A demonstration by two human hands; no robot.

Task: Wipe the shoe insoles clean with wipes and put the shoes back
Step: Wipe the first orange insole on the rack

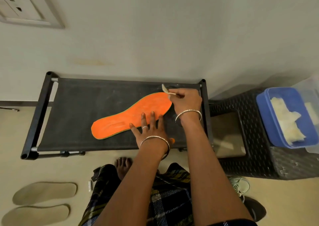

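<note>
**Work surface.** A low black desk (77, 105) with a fabric top stands against the wall.

**Task item.** One orange insole (131, 117) lies flat on the desk top. It runs diagonally, with the heel toward the near left corner and the toe toward the far right corner.

**Hands.**
- The hands are apart.
- The left hand (150, 131) lies flat with its fingers straight and spread. The fingertips press on the near edge of the insole at about mid-length, and the palm is on the fabric. A ring and a bangle are visible on this hand.
- The right hand (187, 101) is just beside the toe of the insole, near the far right corner of the desk. Its fingers are curled and pinch a small pale wipe (165, 90), and its wrist carries a bangle.
- The wipe sticks up at the toe tip. I cannot tell whether it touches the insole.

**Surroundings.**
- A black woven stool (255, 156) stands just to the right of the desk.
- An open blue box (264, 112) sits on the stool and holds more pale wipes (286, 120).
- Two grey insoles (44, 192) lie side by side on the floor, left of the person's legs and well apart from the desk.
- A shoe (241, 182) with pale laces lies on the floor at the foot of the stool, partly hidden by the right arm.
- A wall socket (15, 5) is at the upper left.
</note>
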